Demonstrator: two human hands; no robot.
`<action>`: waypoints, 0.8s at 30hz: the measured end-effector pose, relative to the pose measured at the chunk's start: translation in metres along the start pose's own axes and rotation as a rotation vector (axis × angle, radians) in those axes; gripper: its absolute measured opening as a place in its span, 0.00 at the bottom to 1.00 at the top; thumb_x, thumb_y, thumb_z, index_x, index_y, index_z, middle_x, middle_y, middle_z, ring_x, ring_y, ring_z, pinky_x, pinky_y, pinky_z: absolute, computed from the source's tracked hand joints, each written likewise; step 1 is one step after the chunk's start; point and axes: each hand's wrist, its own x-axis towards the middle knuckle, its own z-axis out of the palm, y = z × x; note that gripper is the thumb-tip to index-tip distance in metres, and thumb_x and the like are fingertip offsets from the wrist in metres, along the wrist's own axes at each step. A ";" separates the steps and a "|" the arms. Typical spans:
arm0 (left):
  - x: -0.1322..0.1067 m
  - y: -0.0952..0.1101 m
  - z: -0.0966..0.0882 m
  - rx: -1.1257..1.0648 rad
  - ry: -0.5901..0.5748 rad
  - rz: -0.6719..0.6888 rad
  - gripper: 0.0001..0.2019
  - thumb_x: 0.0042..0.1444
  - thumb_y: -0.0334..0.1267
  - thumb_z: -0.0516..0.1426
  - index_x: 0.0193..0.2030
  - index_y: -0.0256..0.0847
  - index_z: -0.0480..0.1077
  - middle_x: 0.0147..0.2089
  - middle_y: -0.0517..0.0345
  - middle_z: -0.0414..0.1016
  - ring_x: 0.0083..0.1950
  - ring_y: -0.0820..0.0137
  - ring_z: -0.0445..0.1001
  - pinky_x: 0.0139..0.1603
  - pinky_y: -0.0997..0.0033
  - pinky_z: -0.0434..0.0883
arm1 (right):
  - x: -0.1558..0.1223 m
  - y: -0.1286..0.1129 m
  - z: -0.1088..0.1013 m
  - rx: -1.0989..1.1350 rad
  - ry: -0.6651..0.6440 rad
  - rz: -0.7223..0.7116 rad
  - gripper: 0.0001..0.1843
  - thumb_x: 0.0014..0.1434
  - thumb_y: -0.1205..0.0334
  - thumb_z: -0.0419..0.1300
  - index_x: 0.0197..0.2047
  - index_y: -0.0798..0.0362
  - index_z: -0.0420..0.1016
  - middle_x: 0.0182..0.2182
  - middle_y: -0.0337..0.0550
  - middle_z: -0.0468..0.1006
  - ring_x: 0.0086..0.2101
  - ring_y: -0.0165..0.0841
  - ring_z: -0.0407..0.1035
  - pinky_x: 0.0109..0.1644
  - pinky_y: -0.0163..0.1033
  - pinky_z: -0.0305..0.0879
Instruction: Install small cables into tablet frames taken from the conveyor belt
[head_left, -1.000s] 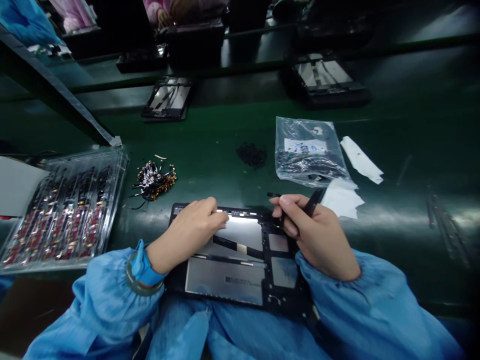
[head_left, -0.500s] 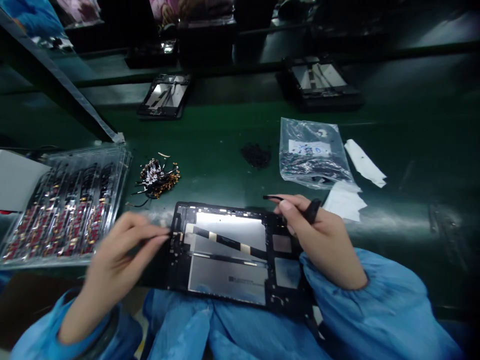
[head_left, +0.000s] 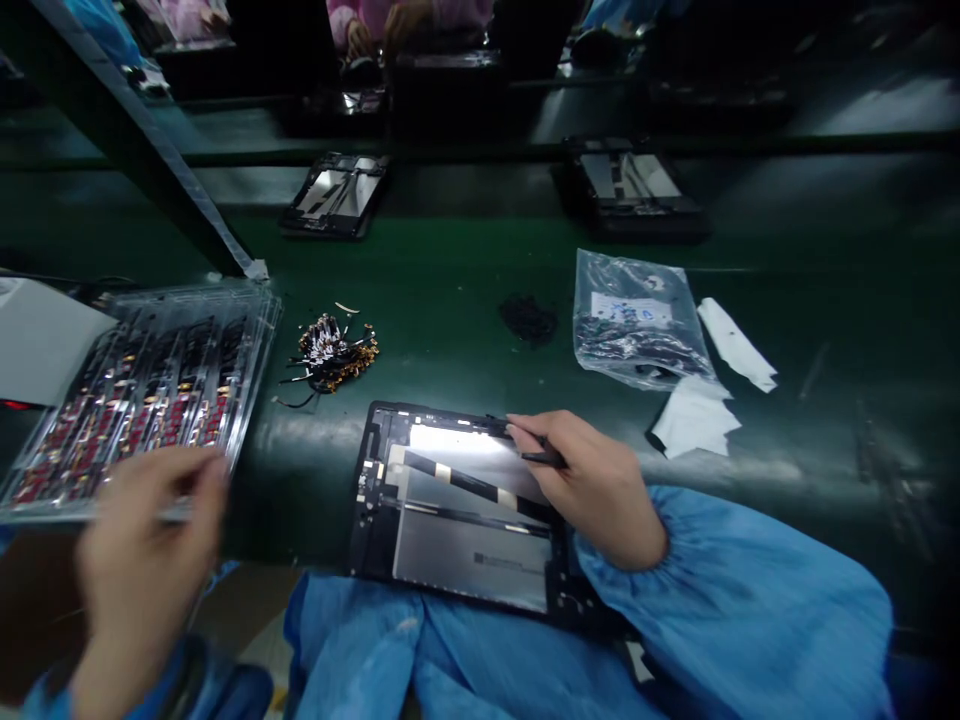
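Observation:
An opened tablet [head_left: 472, 570] lies at the table's front edge, its inside facing up, with a silvery panel and a dark ribbon cable [head_left: 461, 480] across it. My right hand [head_left: 589, 480] is closed on slim black tweezers [head_left: 546, 456], over the tablet's upper right part. Their tip is near the top edge of the frame; whether it grips a part is too small to make out. Off to the left, my left hand [head_left: 154, 540] is in front of a clear plastic tray [head_left: 259, 400] of small boards with cables. Motion smears its fingers, which curl toward the thumb.
Behind the tablet lie a bunch of small cables [head_left: 334, 355], a pile of small black pieces [head_left: 529, 318], a labelled plastic bag [head_left: 637, 320] and torn white paper [head_left: 697, 415]. Two more opened tablets [head_left: 336, 197] [head_left: 634, 190] are farther back. A white box [head_left: 45, 340] overlaps the tray.
My left hand has moved from the tablet's left edge, left toward the tray. My right hand has shifted left over the tablet with the tweezers. The whole view has shifted slightly.

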 end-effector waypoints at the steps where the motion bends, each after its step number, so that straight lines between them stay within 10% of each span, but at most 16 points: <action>1: 0.014 0.010 0.011 -0.026 0.096 0.012 0.08 0.63 0.34 0.49 0.44 0.48 0.68 0.42 0.53 0.71 0.44 0.63 0.70 0.42 0.58 0.72 | -0.001 -0.001 0.000 -0.017 0.009 0.001 0.09 0.62 0.67 0.53 0.39 0.53 0.75 0.33 0.45 0.80 0.33 0.33 0.75 0.36 0.37 0.70; 9: 0.097 0.055 0.089 0.026 -0.371 0.475 0.07 0.63 0.35 0.51 0.39 0.37 0.68 0.37 0.55 0.68 0.36 0.68 0.66 0.36 0.67 0.65 | -0.003 0.002 -0.001 -0.010 0.056 0.045 0.08 0.63 0.66 0.54 0.41 0.53 0.75 0.33 0.45 0.80 0.33 0.32 0.75 0.37 0.35 0.70; 24: 0.099 0.056 0.086 0.003 -0.425 0.435 0.10 0.53 0.19 0.48 0.37 0.36 0.64 0.37 0.54 0.66 0.35 0.67 0.64 0.35 0.67 0.62 | -0.007 0.004 0.002 0.007 0.045 0.070 0.08 0.63 0.66 0.54 0.41 0.53 0.75 0.33 0.44 0.80 0.33 0.33 0.75 0.37 0.36 0.69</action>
